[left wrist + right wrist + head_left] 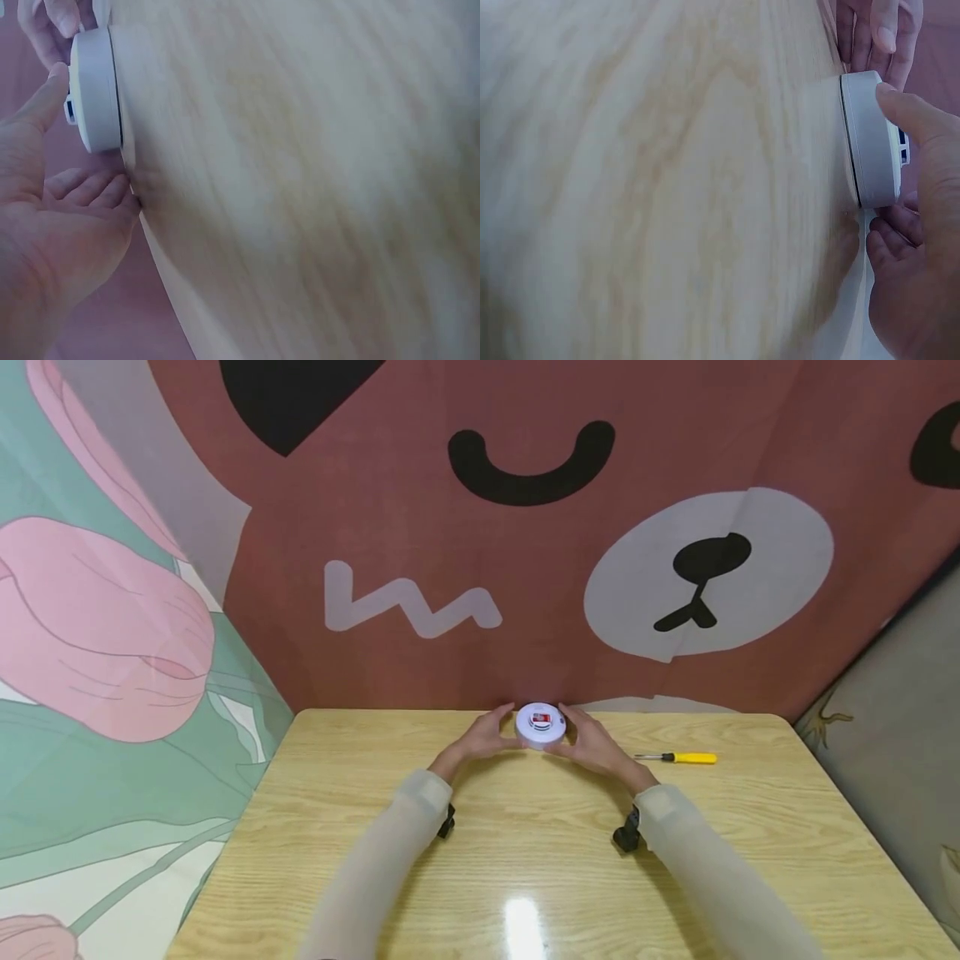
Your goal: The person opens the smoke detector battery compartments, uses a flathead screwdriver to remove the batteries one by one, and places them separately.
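Observation:
A round white smoke detector [541,737] with a red and white label [541,718] on top lies flat on the table near its far edge. On its left side is my left hand [487,737], thumb toward the front and fingers toward the back. In the left wrist view the fingers [94,189] look loosely extended, with a gap to the rim. From the other side my right hand [596,746] frames the detector. Its thumb [909,112] overlaps the white side in the right wrist view, and its fingers lie beside the rim, partly hidden.
A screwdriver [693,758] with a yellow handle lies to the right of my right hand, its shaft pointing left. Behind the wooden table [517,843] hangs a red-brown cloth [420,668] with a cartoon face. A flowered cloth [112,635] hangs at the left.

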The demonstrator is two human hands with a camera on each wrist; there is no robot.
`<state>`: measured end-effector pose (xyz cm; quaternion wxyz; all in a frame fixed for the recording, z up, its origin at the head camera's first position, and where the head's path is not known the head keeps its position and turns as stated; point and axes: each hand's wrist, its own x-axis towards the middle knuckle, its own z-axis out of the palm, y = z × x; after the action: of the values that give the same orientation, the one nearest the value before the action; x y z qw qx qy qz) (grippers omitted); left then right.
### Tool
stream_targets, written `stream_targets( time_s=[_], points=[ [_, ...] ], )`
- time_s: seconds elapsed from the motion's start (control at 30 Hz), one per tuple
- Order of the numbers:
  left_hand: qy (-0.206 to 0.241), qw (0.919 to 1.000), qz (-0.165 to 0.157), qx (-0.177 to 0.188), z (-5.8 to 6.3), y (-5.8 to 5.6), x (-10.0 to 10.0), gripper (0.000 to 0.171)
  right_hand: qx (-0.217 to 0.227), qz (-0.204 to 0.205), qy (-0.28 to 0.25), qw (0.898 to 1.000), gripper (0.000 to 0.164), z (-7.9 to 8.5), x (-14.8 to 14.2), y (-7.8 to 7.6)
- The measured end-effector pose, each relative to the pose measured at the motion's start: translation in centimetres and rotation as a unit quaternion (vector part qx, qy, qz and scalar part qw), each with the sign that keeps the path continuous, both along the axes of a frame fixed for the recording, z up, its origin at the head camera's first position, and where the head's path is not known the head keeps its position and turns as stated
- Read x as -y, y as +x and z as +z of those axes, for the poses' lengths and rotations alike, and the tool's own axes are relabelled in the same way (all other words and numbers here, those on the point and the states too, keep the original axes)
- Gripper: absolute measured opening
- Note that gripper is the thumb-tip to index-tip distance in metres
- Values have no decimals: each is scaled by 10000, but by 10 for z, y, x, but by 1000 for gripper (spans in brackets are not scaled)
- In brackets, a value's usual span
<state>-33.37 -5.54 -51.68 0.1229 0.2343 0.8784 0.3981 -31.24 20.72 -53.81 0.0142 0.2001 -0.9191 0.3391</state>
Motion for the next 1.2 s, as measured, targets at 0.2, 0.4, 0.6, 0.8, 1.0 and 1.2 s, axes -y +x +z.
stream_targets(
  time_s=[0.2,0.4,0.6,0.8,1.0,1.2],
  points=[
    [-71,9996,15,-268,-3,-2,-10,91,-152,-27,-32,9999,99,-4,3,-3],
    [-149,9992,-10,-382,0,-2,-15,88,-272,-29,-132,9995,96,-5,6,-4],
    [-229,9979,-107,-588,4,-2,-19,82,-217,-102,-291,9993,93,-3,8,-3],
    [-434,9952,-102,-866,-2,-6,-22,77,-317,-142,-365,9987,91,-2,10,-3],
    [-536,9940,7,-955,-4,-7,-22,77,-310,-123,-388,9987,91,-3,10,-3],
    [-514,9936,117,-1001,-4,-5,-20,77,-417,-60,-358,9985,91,-4,8,-4]
  ],
)
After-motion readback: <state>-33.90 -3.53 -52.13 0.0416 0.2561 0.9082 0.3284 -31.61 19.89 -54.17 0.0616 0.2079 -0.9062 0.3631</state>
